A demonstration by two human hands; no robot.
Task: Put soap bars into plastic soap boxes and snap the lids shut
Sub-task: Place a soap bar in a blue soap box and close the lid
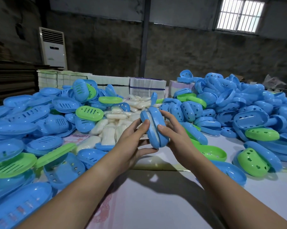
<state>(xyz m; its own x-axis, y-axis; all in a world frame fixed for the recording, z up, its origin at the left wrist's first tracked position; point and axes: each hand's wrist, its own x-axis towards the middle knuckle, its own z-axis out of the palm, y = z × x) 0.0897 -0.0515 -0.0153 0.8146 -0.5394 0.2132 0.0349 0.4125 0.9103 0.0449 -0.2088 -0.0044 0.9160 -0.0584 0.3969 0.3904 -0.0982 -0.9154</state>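
Step in hand: lid closure. A blue soap box (153, 128) is held on edge above the counter (164, 192), gripped by the left hand (131, 142) and right hand (175, 136). A white soap bar (153, 125) shows in the seam (not yet snapped). Next: a firm squeeze on the smooth, glossy oval shells.

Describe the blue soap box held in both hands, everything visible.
The blue oval plastic soap box is glossy and made of two shell halves. It is held on edge above the white table, not yet snapped: a gap between the halves shows a white soap bar inside. The left hand grips the left half, thumb on top; the right hand presses the right half.
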